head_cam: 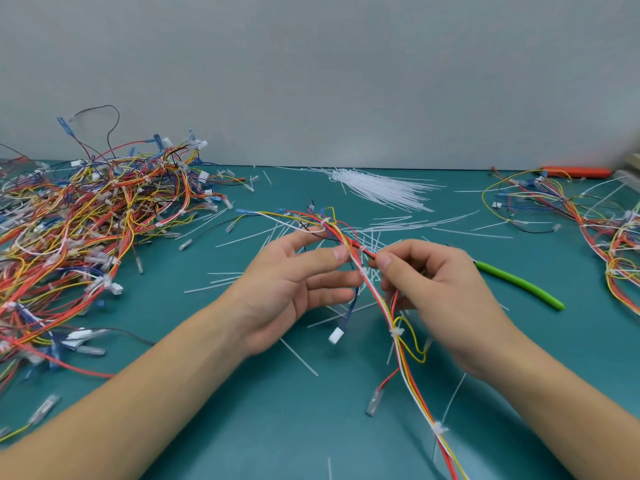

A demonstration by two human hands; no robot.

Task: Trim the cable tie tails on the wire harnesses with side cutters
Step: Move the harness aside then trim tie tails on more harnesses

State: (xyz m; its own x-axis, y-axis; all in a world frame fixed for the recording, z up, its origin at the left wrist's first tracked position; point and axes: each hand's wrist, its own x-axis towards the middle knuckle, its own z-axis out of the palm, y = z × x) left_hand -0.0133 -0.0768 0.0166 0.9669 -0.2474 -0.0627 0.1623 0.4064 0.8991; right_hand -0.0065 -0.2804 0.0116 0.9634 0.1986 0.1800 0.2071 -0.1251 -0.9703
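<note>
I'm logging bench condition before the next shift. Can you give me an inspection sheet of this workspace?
Surface: teal mat, littered with cut tie tails.
Job's things: harness held up; green-handled cutters lying on the mat.
Clutter: harness pile left, smaller pile right, unused ties.
Grippers: left hand touches the harness; right hand pinches it.
Cables: tangled.
Surroundings: grey wall.

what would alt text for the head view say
Two bare hands hold one wire harness over a teal table: the left hand supports it with straight fingers, the right hand pinches it. A green-handled tool lies to the right, and a large harness pile lies to the left.
</note>
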